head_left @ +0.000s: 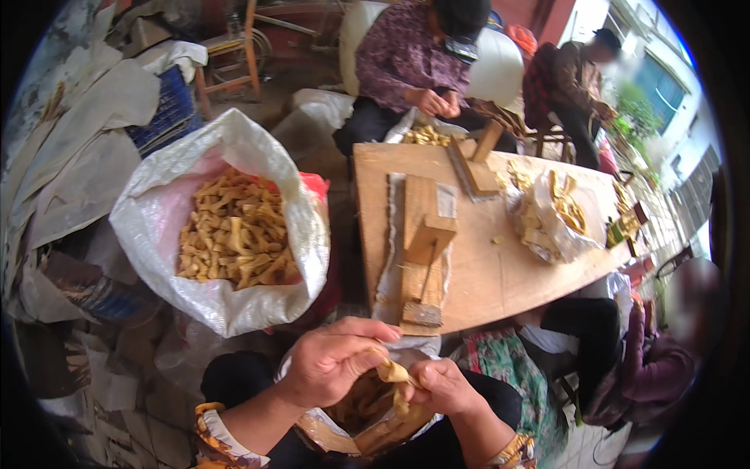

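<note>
So the small, curled, yellowish-tan piece (394, 373) was down at 6 o'clock, over the open, white-edged bag (424, 345). Left hand (332, 363) pinched it; right hand (444, 387) seemed to grip its 4 o'clock end. Looked like two-handed fiddling, so the next move probably called for steady left fingers.

Wooden table (488, 285), wooden chair (249, 48), white wall (695, 105) with teal panel (662, 86), daylight at right
</note>
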Demonstrator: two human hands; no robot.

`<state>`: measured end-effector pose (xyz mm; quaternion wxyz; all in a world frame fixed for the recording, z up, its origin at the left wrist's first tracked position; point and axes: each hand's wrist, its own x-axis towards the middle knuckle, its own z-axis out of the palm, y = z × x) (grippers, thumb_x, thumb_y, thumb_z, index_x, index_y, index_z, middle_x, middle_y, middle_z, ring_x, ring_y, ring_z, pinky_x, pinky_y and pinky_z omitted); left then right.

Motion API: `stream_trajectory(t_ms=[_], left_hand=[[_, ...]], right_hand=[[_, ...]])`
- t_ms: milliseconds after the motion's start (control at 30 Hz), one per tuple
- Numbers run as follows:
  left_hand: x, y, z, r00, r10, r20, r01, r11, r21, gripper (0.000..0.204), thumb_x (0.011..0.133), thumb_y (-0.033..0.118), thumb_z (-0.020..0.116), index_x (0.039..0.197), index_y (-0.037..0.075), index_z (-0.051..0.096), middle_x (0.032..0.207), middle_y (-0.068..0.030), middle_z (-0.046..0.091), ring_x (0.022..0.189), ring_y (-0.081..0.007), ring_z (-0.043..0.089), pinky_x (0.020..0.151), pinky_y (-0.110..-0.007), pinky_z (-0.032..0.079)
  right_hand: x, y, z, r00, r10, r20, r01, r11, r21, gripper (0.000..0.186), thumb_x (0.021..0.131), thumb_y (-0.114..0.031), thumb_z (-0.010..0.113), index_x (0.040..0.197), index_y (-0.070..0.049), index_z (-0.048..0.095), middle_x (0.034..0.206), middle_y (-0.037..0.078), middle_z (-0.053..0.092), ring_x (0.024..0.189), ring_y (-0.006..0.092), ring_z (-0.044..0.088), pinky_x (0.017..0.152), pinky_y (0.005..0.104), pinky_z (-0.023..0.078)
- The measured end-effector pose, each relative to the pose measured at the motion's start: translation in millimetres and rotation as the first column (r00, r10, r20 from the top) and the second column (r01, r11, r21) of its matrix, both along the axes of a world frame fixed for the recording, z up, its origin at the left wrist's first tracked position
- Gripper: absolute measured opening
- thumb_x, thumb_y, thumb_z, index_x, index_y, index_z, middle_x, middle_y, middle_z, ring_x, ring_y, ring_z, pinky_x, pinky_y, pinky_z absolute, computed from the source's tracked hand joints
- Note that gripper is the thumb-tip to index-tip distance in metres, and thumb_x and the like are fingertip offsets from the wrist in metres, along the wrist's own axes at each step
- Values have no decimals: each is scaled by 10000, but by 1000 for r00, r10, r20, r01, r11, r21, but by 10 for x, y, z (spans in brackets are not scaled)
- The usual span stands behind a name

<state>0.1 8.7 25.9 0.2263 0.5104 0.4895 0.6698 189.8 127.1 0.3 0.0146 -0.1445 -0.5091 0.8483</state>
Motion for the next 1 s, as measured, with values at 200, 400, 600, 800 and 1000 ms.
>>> stream_trajectory(t_ms=[200, 400, 600, 800, 1000], left_hand=[[16, 33, -233, 746, -279, 604, 460, 872, -166, 201, 869, 103, 700, 1003, -30, 632, 865, -114, 674, 693, -139, 646, 600, -232, 516], [122, -31, -316, 703, -70, 708, 354, 898, -262, 57, 869, 55, 647, 857, 35, 595, 687, -34, 614, 537, -38, 525, 466, -181, 409], [50, 304, -220, 838, 38, 545, 129, 956, -264, 32, 908, 59, 607, 903, 31, 591, 707, -30, 596, 546, -41, 510, 495, -179, 417], [8, 794, -481, 977, 212, 4, -203, 940, -274, 105, 893, 98, 660, 899, 1, 623, 765, -55, 627, 715, -114, 587, 654, -279, 487], [-38, 666, -497, 933, 341, -117, -361, 885, -294, 159, 861, 122, 696, 875, -9, 607, 757, -122, 627, 687, -265, 621, 632, -310, 486]], right_hand=[[-110, 11, 66, 991, -33, 130, 44, 996, -82, 391, 989, -370, 521, 835, -33, 644, 592, -51, 410, 533, 54, 309, 498, 222, 227], [-47, 30, 127, 946, -157, 283, 139, 987, 85, 322, 935, -300, 638, 779, -21, 677, 628, -53, 514, 572, 36, 402, 515, 204, 298], [-106, 260, 242, 808, -589, -8, 518, 704, 487, 178, 880, -156, 714, 857, 18, 684, 706, -33, 613, 639, 20, 496, 555, 186, 408], [-428, 591, 65, 686, -706, -176, 416, 182, 891, 146, 841, -105, 732, 816, -21, 616, 663, 65, 642, 587, 103, 593, 541, 234, 461], [-466, 573, -32, 693, -661, -288, 446, 79, 891, 149, 782, -59, 754, 819, -47, 610, 668, 105, 635, 579, 240, 629, 518, 290, 483]])
